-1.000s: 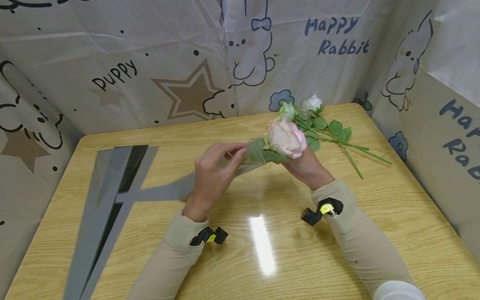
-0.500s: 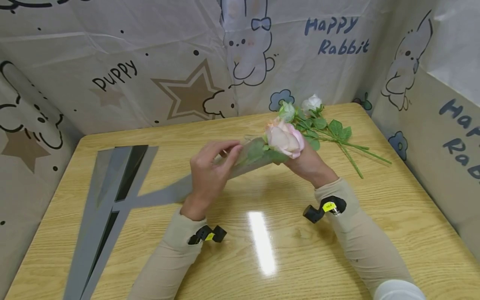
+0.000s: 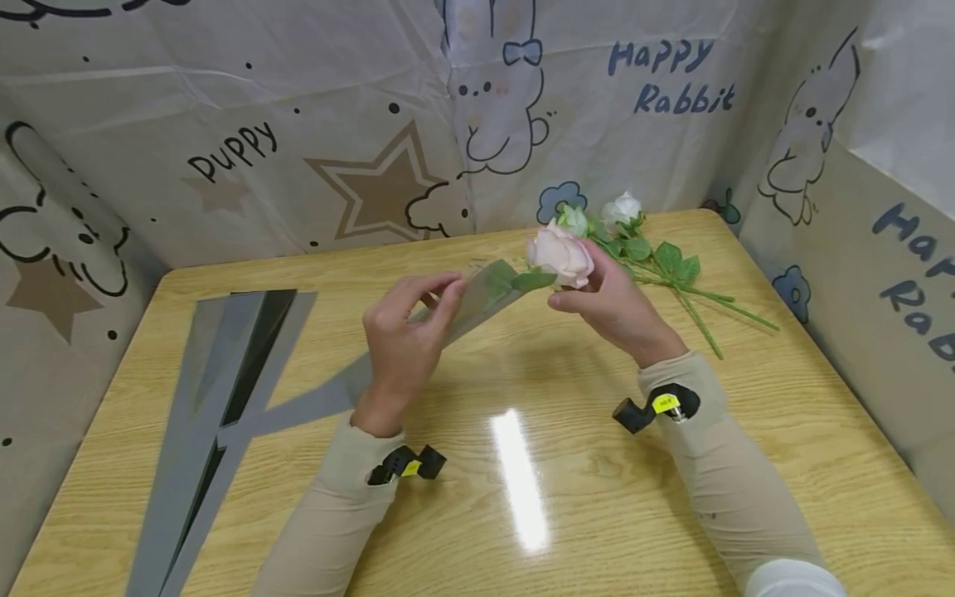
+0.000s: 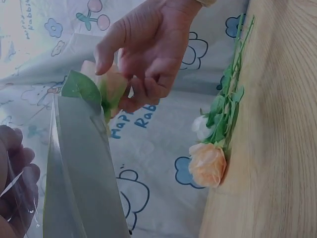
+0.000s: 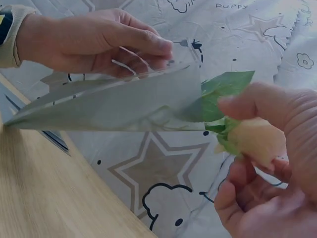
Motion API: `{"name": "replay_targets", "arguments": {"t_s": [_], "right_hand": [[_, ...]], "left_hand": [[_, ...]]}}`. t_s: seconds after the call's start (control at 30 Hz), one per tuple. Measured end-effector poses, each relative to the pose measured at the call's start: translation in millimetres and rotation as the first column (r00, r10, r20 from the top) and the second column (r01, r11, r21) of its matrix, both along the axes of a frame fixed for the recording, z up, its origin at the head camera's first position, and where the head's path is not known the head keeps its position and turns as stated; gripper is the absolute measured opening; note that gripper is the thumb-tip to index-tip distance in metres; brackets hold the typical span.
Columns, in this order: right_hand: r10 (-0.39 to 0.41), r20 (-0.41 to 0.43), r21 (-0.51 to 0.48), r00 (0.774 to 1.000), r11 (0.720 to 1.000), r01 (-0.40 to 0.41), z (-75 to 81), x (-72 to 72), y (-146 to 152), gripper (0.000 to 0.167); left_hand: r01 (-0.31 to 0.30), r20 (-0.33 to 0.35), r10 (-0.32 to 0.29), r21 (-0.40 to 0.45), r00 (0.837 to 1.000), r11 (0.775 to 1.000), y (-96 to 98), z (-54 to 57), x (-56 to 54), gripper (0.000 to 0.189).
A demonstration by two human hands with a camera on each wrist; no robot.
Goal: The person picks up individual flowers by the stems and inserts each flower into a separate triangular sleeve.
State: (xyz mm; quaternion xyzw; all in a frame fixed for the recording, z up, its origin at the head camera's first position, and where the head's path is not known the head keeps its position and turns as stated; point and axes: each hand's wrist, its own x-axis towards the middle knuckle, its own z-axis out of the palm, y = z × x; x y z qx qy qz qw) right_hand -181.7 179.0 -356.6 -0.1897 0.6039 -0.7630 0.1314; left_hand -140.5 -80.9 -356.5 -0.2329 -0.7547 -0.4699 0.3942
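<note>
A pale pink rose (image 3: 559, 255) with green leaves (image 5: 223, 89) stands with its stem inside a narrow, see-through grey flower sleeve (image 5: 133, 106). The bloom sticks out past the sleeve's wide mouth, and one leaf lies partly within it. My left hand (image 3: 406, 332) pinches the clear film at the sleeve's upper edge between thumb and fingertips. Around the bloom curl the fingers of my right hand (image 3: 619, 307), the thumb near the leaf in the right wrist view. The sleeve slants down leftward, its narrow end reaching the flat sleeves on the table.
Several flat grey sleeves (image 3: 160, 464) lie overlapped at the table's left. At the back right rest more cut roses, among them a white one (image 3: 622, 211) and a peach one (image 4: 208, 166), their green stems (image 3: 701, 319) pointing right. Printed cloth walls (image 3: 358, 75) border the wooden table (image 3: 597, 506).
My right hand has shifted from behind the rose to curl round its bloom, thumb now showing. Rose, sleeve and left hand have moved a little left, the sleeve's narrow end sliding lower.
</note>
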Motion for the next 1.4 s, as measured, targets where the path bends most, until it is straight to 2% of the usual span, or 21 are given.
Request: {"name": "replay_targets", "arguments": {"t_s": [0.2,0.27,0.33,0.4,0.47,0.6,0.73,0.87,0.97,1.17,1.4], "right_hand": [[-0.063,0.002,0.041,0.998,0.997,0.063,1.1,-0.2,0.1,0.068],[-0.113,-0.011,0.077,0.994,0.991,0.114,1.3,-0.2,-0.4,0.067],[-0.175,-0.057,0.108,0.983,0.978,0.181,1.6,0.5,-0.7,0.066],[-0.243,-0.131,0.117,0.961,0.959,0.258,1.8,1.6,-1.3,0.065],[-0.301,-0.217,0.087,0.929,0.942,0.325,3.3,3.8,-2.0,0.063],[-0.356,-0.338,-0.016,0.871,0.928,0.373,6.9,8.2,-5.1,0.062],[-0.367,-0.394,-0.073,0.843,0.926,0.369,11.1,12.3,-8.4,0.059],[-0.385,-0.42,-0.066,0.822,0.916,0.395,14.2,15.2,-10.2,0.056],[-0.403,-0.398,-0.035,0.824,0.904,0.425,15.5,16.3,-10.9,0.053],[-0.394,-0.335,0.042,0.856,0.901,0.431,14.5,15.5,-12.5,0.048],[-0.376,-0.353,0.017,0.857,0.913,0.407,14.3,17.6,-16.7,0.049]], "left_hand": [[-0.013,0.022,0.013,0.015,1.0,1.0,-3.2,1.1,0.1,0.011],[-0.015,0.028,0.014,0.016,1.0,1.0,-3.9,1.0,0.0,0.012],[-0.015,0.029,0.014,0.02,0.999,1.0,-4.4,1.2,0.0,0.012],[-0.013,0.03,0.012,0.022,0.999,1.0,-4.7,1.3,0.0,0.012],[-0.013,0.031,0.012,0.021,0.999,1.0,-4.5,1.3,-0.2,0.012],[-0.015,0.03,0.014,0.022,0.999,1.0,-4.3,1.7,-0.6,0.012],[-0.019,0.024,0.019,0.023,1.0,1.0,-4.6,2.0,-0.8,0.012],[-0.025,0.023,0.024,0.026,0.999,0.999,-5.1,2.3,-1.1,0.012],[-0.028,0.026,0.027,0.031,0.999,0.999,-5.6,2.4,-1.2,0.013],[-0.028,0.025,0.028,0.026,0.999,0.999,-5.6,2.1,-1.1,0.013],[-0.023,0.037,0.023,-0.011,0.999,1.0,-4.0,1.4,-0.7,0.013]]}}
